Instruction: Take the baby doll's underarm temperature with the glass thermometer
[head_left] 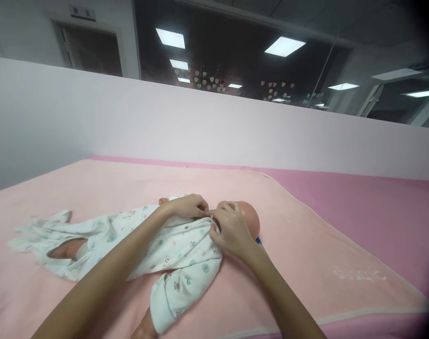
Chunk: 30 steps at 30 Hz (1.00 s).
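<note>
A baby doll (251,217) lies on its back, its head to the right and its legs to the left. It wears a white romper (186,242) with small green and grey prints. The romper gapes around one leg at the lower left. At the neckline, my left hand (189,206) pinches the romper's collar edge. My right hand (231,228) is closed on the same collar beside the doll's chin and covers part of its head. The fingertips of both hands nearly meet there. What lies right between them is hidden.
Under the doll spreads a peach blanket (306,263) with a pale border, over a pink mat (341,202). A white low wall (200,127) runs along the back. Something small and blue (258,240) shows beneath the doll's head.
</note>
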Available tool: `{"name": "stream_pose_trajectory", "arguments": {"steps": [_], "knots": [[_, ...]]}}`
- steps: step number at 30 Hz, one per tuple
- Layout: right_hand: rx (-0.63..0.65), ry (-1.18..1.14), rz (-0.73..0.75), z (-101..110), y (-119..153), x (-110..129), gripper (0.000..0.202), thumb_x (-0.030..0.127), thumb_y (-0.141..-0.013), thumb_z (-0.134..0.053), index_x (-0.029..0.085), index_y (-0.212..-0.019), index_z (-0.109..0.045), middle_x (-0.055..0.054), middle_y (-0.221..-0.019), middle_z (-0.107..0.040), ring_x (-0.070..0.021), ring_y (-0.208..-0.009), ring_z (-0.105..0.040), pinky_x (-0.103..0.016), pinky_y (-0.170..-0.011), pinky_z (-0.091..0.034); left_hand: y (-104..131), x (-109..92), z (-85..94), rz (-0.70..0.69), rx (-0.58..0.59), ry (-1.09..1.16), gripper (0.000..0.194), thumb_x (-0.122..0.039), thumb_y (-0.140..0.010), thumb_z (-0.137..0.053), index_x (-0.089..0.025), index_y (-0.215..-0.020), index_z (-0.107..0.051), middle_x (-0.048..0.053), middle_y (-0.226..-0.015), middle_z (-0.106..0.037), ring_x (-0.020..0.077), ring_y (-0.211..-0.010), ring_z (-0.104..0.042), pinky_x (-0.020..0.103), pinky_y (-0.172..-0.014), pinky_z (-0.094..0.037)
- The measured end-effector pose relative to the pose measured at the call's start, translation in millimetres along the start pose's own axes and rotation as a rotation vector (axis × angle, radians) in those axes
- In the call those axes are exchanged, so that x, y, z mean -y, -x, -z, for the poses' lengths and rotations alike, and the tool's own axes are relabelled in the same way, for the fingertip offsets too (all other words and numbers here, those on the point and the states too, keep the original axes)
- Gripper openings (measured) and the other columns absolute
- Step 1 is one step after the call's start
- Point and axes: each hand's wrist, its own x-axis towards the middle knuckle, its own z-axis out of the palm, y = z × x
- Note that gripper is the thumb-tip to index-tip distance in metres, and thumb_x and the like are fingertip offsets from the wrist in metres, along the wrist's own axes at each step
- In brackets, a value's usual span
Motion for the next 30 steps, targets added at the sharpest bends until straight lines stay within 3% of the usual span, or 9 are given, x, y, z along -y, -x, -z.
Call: {"name": "stream_pose_trajectory", "arguments": {"steps": [3, 9, 16, 23, 30], "knots": [[-0.001, -0.007, 0.009, 3.2, -0.8, -1.8, 0.019, 0.010, -0.069, -0.049, 0.021, -0.081, -0.060, 0.000, -0.069, -0.062, -0.0171, -0.077, -0.050, -0.037, -0.086, -0.029, 8.8, -0.1, 10.0, -0.026, 0.098, 0.113, 0.023, -0.033, -0.072, -0.050, -0.015, -0.076, -0.062, 0.000, -0.068, -0.058, 0.0118, -0.063, -0.050, 0.021, -0.057, -0.038], [-0.041, -0.097, -0.019, 1.1, -2.0, -2.9, 0.012, 0.012, -0.071, -0.052, 0.022, -0.071, -0.060, 0.001, -0.063, -0.061, -0.0167, -0.074, -0.051, -0.038, -0.085, -0.030, 19.0, -5.1, 15.5, -0.061, 0.102, 0.161, 0.020, -0.029, -0.074, -0.046, -0.015, -0.075, -0.060, 0.000, -0.067, -0.055, 0.0102, -0.057, -0.044, 0.020, -0.051, -0.035], [-0.125, -0.118, -0.060, -2.5, -1.8, -3.5, 0.008, 0.016, -0.074, -0.055, 0.021, -0.071, -0.059, 0.002, -0.063, -0.060, -0.0146, -0.071, -0.053, -0.035, -0.083, -0.032, 14.4, -7.6, 8.8, -0.080, 0.062, 0.051, 0.024, -0.030, -0.076, -0.044, -0.016, -0.078, -0.064, 0.000, -0.071, -0.058, 0.0120, -0.064, -0.049, 0.021, -0.058, -0.036], [-0.185, -0.070, -0.027, -9.7, -0.5, -2.9, 0.010, 0.017, -0.078, -0.051, 0.020, -0.072, -0.060, 0.000, -0.063, -0.059, -0.0154, -0.071, -0.052, -0.034, -0.081, -0.034, 15.9, -11.2, 9.9, -0.085, 0.025, -0.028, 0.025, -0.030, -0.078, -0.041, -0.016, -0.075, -0.063, 0.001, -0.071, -0.058, 0.0118, -0.062, -0.048, 0.021, -0.055, -0.035], [-0.214, -0.127, 0.018, -12.0, 0.3, -1.5, 0.012, 0.013, -0.080, -0.050, 0.019, -0.079, -0.060, 0.000, -0.067, -0.060, -0.0140, -0.069, -0.050, -0.031, -0.076, -0.035, 26.1, -18.9, 16.8, -0.040, 0.129, 0.028, 0.025, -0.032, -0.075, -0.045, -0.017, -0.088, -0.060, 0.001, -0.078, -0.059, 0.0136, -0.066, -0.052, 0.022, -0.058, -0.039]]}}
